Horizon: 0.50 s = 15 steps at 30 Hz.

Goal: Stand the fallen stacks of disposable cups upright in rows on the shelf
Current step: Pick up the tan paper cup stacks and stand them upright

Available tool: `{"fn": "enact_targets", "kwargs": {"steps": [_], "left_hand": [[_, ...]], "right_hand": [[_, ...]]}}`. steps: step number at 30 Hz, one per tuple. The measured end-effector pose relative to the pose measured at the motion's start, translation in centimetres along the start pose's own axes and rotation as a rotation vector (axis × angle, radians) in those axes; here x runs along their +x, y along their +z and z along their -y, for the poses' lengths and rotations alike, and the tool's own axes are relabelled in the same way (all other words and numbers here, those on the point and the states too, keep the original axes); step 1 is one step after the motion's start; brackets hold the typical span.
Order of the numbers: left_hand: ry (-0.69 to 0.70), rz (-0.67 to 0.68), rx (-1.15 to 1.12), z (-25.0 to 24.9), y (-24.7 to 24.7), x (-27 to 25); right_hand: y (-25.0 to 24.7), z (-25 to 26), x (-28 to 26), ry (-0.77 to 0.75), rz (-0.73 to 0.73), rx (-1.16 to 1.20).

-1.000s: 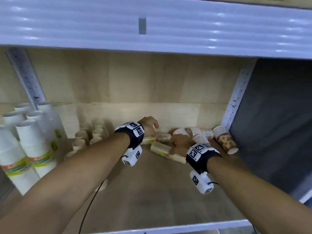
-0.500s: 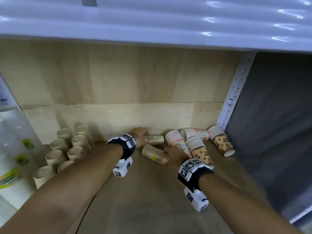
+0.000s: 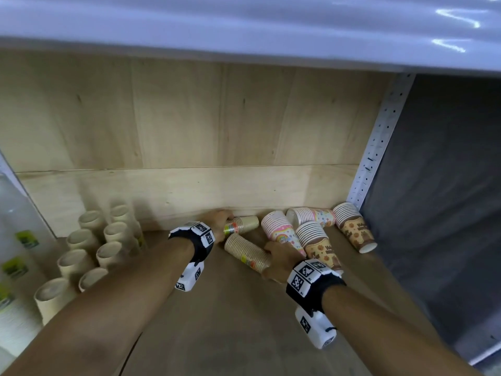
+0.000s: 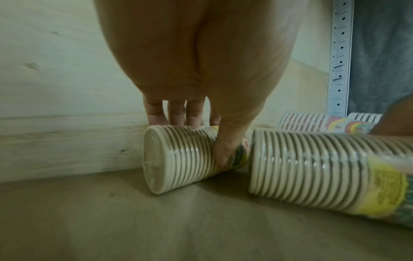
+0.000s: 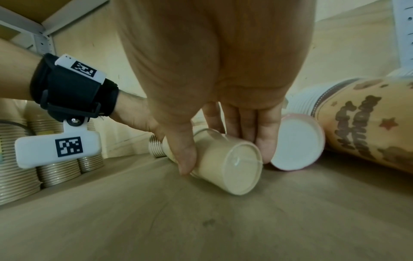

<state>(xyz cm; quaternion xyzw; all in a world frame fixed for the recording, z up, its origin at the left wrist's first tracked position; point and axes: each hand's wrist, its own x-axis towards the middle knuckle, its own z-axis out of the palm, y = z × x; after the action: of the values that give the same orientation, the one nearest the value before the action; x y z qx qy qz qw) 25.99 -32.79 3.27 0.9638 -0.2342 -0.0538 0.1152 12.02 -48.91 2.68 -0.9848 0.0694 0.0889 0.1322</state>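
Two beige cup stacks lie fallen on the wooden shelf (image 3: 244, 335). My left hand (image 3: 223, 217) grips the rear beige stack (image 3: 242, 224) beside the back wall; in the left wrist view the thumb (image 4: 225, 150) presses its near side and the fingers (image 4: 176, 114) reach over the far side. My right hand (image 3: 273, 260) grips the narrow end of the front beige stack (image 3: 245, 251), its thumb (image 5: 184, 155) and fingers (image 5: 263, 141) on either side of the base (image 5: 232, 164). Both stacks still lie on their sides.
More fallen stacks lie to the right: a pink rainbow one (image 3: 282, 233), a dotted one (image 3: 314, 216) and two brown patterned ones (image 3: 318, 245) (image 3: 355, 230). Several beige stacks (image 3: 89, 248) stand upright at left, taller white ones (image 3: 16, 240) beyond. An upper shelf (image 3: 244, 23) hangs overhead.
My left hand has dropped from above the stacks onto the rear beige stack by the wall. My right hand has stayed on the front stack. The head view has shifted right and closer.
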Motion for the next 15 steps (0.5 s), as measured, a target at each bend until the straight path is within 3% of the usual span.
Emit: {"fn": "enact_targets", "kwargs": {"steps": [11,15], "left_hand": [[0.030,0.020,-0.037,0.5,-1.7,-1.6],[-0.016,0.031,-0.061,0.2,-3.0,-2.7]], "right_hand": [[-1.8,0.7,-0.6,0.029,0.005,0.013],[-2.9,1.6,-1.5,0.056,-0.008,0.079]]}}
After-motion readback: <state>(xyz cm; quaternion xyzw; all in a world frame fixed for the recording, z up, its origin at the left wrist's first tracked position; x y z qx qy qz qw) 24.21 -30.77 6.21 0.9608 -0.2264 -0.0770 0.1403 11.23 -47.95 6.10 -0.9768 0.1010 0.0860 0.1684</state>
